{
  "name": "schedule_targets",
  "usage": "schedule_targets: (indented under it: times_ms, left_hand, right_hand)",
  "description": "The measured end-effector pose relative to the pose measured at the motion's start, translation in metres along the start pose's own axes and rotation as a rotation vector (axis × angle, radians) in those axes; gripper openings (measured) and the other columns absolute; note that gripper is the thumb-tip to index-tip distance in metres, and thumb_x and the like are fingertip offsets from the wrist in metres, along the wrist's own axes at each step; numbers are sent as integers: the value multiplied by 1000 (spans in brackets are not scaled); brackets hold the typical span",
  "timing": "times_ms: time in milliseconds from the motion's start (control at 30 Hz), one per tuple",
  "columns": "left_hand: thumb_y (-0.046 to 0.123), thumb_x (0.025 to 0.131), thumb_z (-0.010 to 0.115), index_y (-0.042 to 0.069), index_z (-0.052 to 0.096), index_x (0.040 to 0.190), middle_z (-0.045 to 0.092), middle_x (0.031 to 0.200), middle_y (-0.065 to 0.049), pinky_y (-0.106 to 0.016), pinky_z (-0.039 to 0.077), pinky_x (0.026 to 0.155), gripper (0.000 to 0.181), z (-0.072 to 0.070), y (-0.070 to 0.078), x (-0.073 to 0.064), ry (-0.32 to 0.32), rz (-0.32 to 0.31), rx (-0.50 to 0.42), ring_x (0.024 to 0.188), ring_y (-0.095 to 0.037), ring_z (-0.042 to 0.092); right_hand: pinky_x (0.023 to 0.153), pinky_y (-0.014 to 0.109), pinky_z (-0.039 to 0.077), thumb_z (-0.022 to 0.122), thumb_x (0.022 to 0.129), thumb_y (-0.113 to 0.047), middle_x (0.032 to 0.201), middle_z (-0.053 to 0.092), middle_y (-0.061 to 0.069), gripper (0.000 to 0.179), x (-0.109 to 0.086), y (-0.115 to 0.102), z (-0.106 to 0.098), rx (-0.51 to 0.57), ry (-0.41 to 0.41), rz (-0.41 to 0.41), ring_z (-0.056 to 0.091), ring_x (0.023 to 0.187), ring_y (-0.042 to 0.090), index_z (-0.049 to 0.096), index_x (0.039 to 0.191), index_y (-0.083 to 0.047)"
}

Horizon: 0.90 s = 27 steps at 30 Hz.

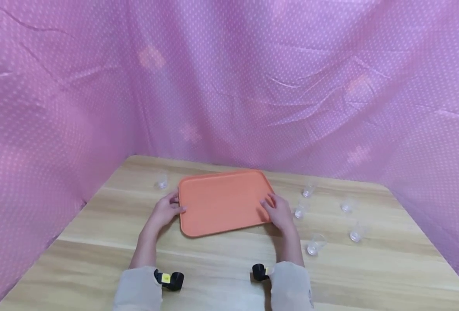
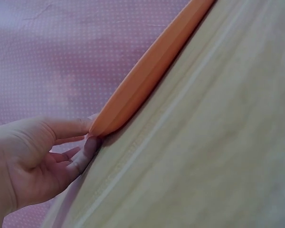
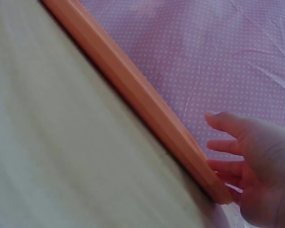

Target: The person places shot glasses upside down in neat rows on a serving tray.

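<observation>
We saw the left hand [image 1: 166,211] pinching the left edge of the orange tray [image 1: 221,203]; right hand [image 1: 279,212] was loosely open, fingers at the right edge. Tray was far-middle on the table [image 1: 214,268], clear cups [image 1: 313,248] left and right. Yellow sticker [image 1: 166,278], left wrist: we couldn't read it.

A shallow, round-cornered orange tray [image 1: 222,204] lies face up and slightly askew on the pale wooden table [image 1: 214,268].
</observation>
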<state>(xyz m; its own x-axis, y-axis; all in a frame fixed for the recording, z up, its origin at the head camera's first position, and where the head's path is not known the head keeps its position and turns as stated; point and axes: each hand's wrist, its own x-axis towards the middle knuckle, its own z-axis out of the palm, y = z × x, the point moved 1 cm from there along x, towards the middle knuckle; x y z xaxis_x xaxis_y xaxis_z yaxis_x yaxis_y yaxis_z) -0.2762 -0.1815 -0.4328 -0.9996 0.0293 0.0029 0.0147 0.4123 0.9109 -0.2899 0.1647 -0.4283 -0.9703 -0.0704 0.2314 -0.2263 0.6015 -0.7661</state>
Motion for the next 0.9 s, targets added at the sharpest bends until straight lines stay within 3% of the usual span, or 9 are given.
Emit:
schedule_targets:
  times_ms: [200,333,567,700,900]
  left_hand:
    - [-3,84,60,-14,40,129,51,119,-30,-40,46,91,51,-2,-1,2,47,23,39,107,-38,52]
    - [-3,85,57,-14,44,125,51,120,-30,-43,45,91,44,-4,-3,1,100,56,76,106,-39,52]
    - [0,86,58,-13,47,124,55,114,-28,-41,47,89,42,-10,-9,0,128,88,69,101,-36,55]
    - [4,84,64,-12,47,125,58,108,-23,-31,49,85,47,-20,-12,-5,63,72,14,96,-30,57]
    - [2,80,66,-14,39,130,54,113,-26,-31,49,85,59,-30,-13,-15,-126,82,-26,96,-28,57]
  right_hand:
    - [101,48,33,64,86,-17,120,53,25,42,-4,3,1,-26,119,-17,45,115,39,56,120,6]
    - [93,48,42,66,85,-12,116,53,27,38,-5,7,2,30,177,15,51,105,39,58,117,6]
    - [79,41,52,61,84,1,108,51,29,32,-3,11,3,127,182,65,57,96,40,56,114,11]
    - [83,41,51,54,86,7,114,53,30,34,-3,14,2,197,137,101,54,103,40,52,119,13]
    - [82,40,49,46,82,9,115,55,29,41,-5,14,1,174,97,186,54,99,35,51,123,11]
